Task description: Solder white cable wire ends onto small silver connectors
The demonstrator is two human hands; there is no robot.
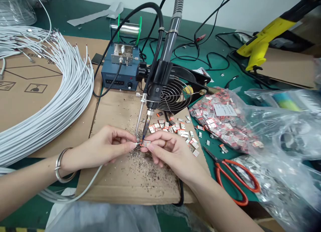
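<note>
My left hand [107, 148] pinches the end of a white cable [87, 187] that runs back under my wrist. A metal bangle sits on that wrist. My right hand [167, 151] pinches a small red-and-silver connector [145, 143]. Cable end and connector meet under the tip of a fixed soldering iron [146, 125], with a solder feed tube [139, 120] just left of it. Both hands rest over a cardboard pad [115, 108] speckled with dark solder debris.
Loose connectors [175, 126] lie behind my right hand, beside a clear bag of them [223, 120]. Red-handled scissors [234, 178] lie right. A bundle of white cables [62, 91] curves left. Behind stand a blue feeder box [120, 75], a small fan [175, 95], a yellow glue gun [263, 41].
</note>
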